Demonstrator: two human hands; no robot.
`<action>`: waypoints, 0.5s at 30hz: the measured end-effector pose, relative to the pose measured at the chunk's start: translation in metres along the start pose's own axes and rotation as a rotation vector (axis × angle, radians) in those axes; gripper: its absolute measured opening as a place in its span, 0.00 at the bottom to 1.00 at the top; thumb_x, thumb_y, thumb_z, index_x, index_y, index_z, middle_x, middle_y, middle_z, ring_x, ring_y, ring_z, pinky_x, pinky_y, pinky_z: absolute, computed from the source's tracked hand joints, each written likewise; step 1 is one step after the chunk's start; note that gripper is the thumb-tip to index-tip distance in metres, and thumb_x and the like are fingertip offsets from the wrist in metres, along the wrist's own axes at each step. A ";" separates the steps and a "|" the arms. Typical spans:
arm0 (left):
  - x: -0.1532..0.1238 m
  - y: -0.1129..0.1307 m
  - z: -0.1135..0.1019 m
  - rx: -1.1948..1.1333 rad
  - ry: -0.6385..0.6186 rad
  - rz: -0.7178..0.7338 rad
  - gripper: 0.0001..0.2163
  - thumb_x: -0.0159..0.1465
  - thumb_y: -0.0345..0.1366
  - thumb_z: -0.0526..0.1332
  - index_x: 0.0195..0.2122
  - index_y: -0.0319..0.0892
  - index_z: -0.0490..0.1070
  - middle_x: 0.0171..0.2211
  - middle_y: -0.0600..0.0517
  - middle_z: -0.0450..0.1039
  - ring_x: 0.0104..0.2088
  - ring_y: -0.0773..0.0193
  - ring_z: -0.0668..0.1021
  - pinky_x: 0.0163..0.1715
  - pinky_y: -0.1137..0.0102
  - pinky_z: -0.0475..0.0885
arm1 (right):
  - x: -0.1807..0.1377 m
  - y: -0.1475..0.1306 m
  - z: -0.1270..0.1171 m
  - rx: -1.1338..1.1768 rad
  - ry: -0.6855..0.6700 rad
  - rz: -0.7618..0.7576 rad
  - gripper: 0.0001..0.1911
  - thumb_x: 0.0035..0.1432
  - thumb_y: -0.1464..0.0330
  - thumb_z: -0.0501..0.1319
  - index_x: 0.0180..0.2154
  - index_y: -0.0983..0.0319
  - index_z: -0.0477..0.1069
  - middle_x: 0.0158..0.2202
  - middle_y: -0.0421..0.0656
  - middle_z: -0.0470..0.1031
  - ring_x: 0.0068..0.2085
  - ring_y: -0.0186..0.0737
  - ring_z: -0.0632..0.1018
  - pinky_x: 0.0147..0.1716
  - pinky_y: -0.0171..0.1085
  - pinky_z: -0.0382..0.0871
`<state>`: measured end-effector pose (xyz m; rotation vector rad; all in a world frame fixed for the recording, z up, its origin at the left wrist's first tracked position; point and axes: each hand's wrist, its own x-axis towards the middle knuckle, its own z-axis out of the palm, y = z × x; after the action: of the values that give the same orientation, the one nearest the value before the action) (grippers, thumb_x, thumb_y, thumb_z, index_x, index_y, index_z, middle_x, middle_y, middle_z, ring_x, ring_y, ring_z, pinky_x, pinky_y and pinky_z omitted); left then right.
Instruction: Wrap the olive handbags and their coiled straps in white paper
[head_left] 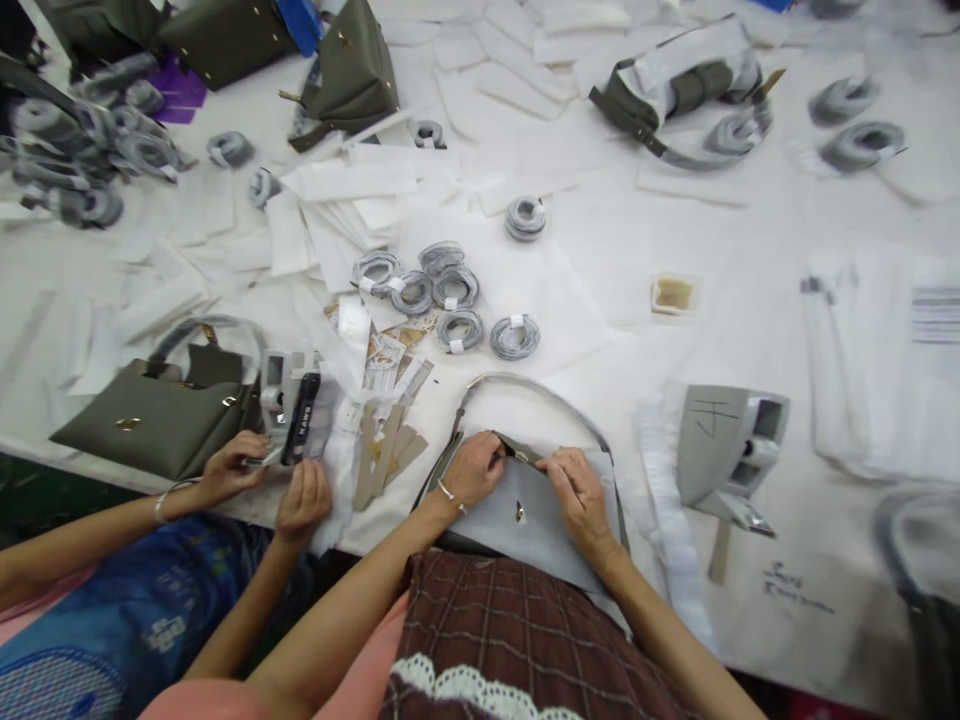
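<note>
In front of me a handbag (491,505) lies at the table's near edge, its front under a pale grey cover with a small metal clasp (519,511) showing. Its wrapped handle (551,388) arches up behind the opening. My left hand (478,468) pinches one end of a dark olive strap (519,452) at the bag's top. The fingers of my right hand (577,492) are closed on the strap's other end, where a small metal piece sits. Both hands are close together, and the fingertips partly hide the strap.
To my left, a co-worker's hands (300,497) are at a tape dispenser (281,400) beside an olive handbag (154,420). Several wrapped strap coils (459,331) lie ahead near cardboard strips (386,455). Another tape dispenser (724,450) stands on my right.
</note>
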<state>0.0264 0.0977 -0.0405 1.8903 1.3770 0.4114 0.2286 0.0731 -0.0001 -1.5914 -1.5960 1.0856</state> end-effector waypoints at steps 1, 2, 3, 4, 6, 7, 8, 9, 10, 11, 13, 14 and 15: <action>-0.001 -0.001 -0.002 -0.053 0.048 -0.001 0.07 0.57 0.24 0.52 0.30 0.43 0.62 0.29 0.52 0.67 0.32 0.63 0.71 0.36 0.68 0.68 | -0.002 -0.002 -0.001 -0.030 -0.014 -0.017 0.13 0.66 0.64 0.52 0.35 0.57 0.73 0.33 0.43 0.72 0.39 0.41 0.72 0.40 0.42 0.66; -0.002 -0.002 -0.004 -0.100 0.104 -0.009 0.08 0.56 0.23 0.51 0.29 0.44 0.61 0.28 0.53 0.66 0.32 0.64 0.71 0.36 0.68 0.68 | -0.004 -0.003 -0.002 -0.066 -0.035 -0.040 0.12 0.65 0.64 0.53 0.33 0.58 0.73 0.32 0.42 0.72 0.38 0.41 0.71 0.40 0.42 0.66; -0.003 -0.002 -0.007 -0.138 0.164 -0.021 0.08 0.55 0.22 0.50 0.29 0.44 0.60 0.28 0.53 0.65 0.32 0.64 0.71 0.36 0.69 0.69 | -0.006 -0.003 -0.002 -0.107 -0.065 -0.069 0.12 0.65 0.63 0.54 0.31 0.58 0.72 0.30 0.42 0.71 0.37 0.41 0.71 0.39 0.42 0.65; -0.004 0.000 -0.010 -0.167 0.224 -0.029 0.09 0.54 0.22 0.49 0.29 0.44 0.60 0.29 0.53 0.65 0.33 0.64 0.71 0.37 0.68 0.69 | -0.008 -0.003 -0.002 -0.149 -0.100 -0.102 0.13 0.65 0.63 0.55 0.30 0.58 0.71 0.29 0.41 0.70 0.36 0.40 0.70 0.39 0.41 0.64; -0.007 0.006 -0.018 -0.195 0.301 -0.014 0.10 0.55 0.22 0.48 0.31 0.44 0.61 0.31 0.51 0.67 0.36 0.63 0.72 0.40 0.66 0.70 | -0.012 0.000 -0.001 -0.223 -0.162 -0.167 0.14 0.63 0.61 0.57 0.27 0.59 0.69 0.28 0.40 0.68 0.35 0.40 0.69 0.39 0.41 0.62; -0.010 0.010 -0.022 -0.203 0.296 0.019 0.10 0.56 0.22 0.49 0.32 0.43 0.62 0.33 0.50 0.68 0.38 0.63 0.72 0.42 0.66 0.70 | -0.014 0.002 0.001 -0.251 -0.183 -0.189 0.14 0.62 0.61 0.59 0.26 0.59 0.68 0.28 0.40 0.68 0.36 0.40 0.68 0.39 0.41 0.62; -0.014 0.015 -0.025 -0.211 0.246 0.071 0.10 0.57 0.22 0.49 0.33 0.43 0.64 0.34 0.50 0.68 0.40 0.63 0.72 0.44 0.65 0.70 | -0.017 0.004 0.002 -0.272 -0.196 -0.202 0.14 0.61 0.60 0.60 0.25 0.59 0.68 0.29 0.40 0.68 0.36 0.40 0.68 0.39 0.41 0.61; -0.018 0.021 -0.029 -0.219 0.158 0.137 0.11 0.58 0.22 0.49 0.34 0.43 0.65 0.35 0.49 0.69 0.41 0.63 0.73 0.45 0.66 0.70 | -0.019 0.006 0.003 -0.287 -0.201 -0.207 0.14 0.60 0.60 0.62 0.26 0.60 0.68 0.29 0.40 0.68 0.37 0.40 0.68 0.39 0.41 0.61; -0.023 0.026 -0.032 -0.224 0.041 0.214 0.11 0.59 0.21 0.50 0.35 0.42 0.67 0.35 0.49 0.71 0.42 0.63 0.73 0.46 0.67 0.70 | -0.021 0.009 0.004 -0.297 -0.204 -0.205 0.13 0.59 0.61 0.63 0.26 0.60 0.68 0.30 0.40 0.68 0.37 0.40 0.68 0.40 0.41 0.61; -0.028 0.032 -0.035 -0.224 -0.085 0.288 0.12 0.60 0.21 0.50 0.36 0.42 0.68 0.36 0.50 0.72 0.42 0.64 0.73 0.47 0.68 0.70 | -0.022 0.010 0.005 -0.305 -0.206 -0.201 0.12 0.59 0.61 0.63 0.26 0.60 0.67 0.30 0.40 0.69 0.38 0.40 0.68 0.40 0.41 0.61; -0.038 0.040 -0.041 -0.210 -0.299 0.386 0.12 0.61 0.22 0.52 0.39 0.42 0.70 0.40 0.49 0.73 0.44 0.65 0.74 0.49 0.71 0.70 | -0.023 0.013 0.006 -0.317 -0.214 -0.198 0.11 0.59 0.63 0.63 0.27 0.60 0.67 0.30 0.40 0.68 0.38 0.40 0.68 0.40 0.40 0.61; -0.042 0.042 -0.043 -0.202 -0.371 0.401 0.12 0.62 0.23 0.53 0.41 0.42 0.71 0.42 0.49 0.73 0.46 0.66 0.75 0.50 0.72 0.69 | -0.023 0.014 0.006 -0.321 -0.215 -0.201 0.11 0.59 0.64 0.63 0.26 0.60 0.67 0.30 0.40 0.68 0.38 0.40 0.68 0.40 0.40 0.60; -0.045 0.044 -0.045 -0.198 -0.421 0.401 0.12 0.63 0.24 0.54 0.43 0.43 0.71 0.44 0.49 0.73 0.47 0.66 0.75 0.51 0.73 0.69 | -0.023 0.014 0.007 -0.326 -0.215 -0.203 0.11 0.59 0.64 0.63 0.26 0.60 0.66 0.30 0.40 0.68 0.38 0.40 0.68 0.40 0.40 0.61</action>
<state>0.0105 0.0675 0.0288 1.9442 0.6591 0.3046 0.2312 0.0488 -0.0129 -1.5068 -2.1177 0.9485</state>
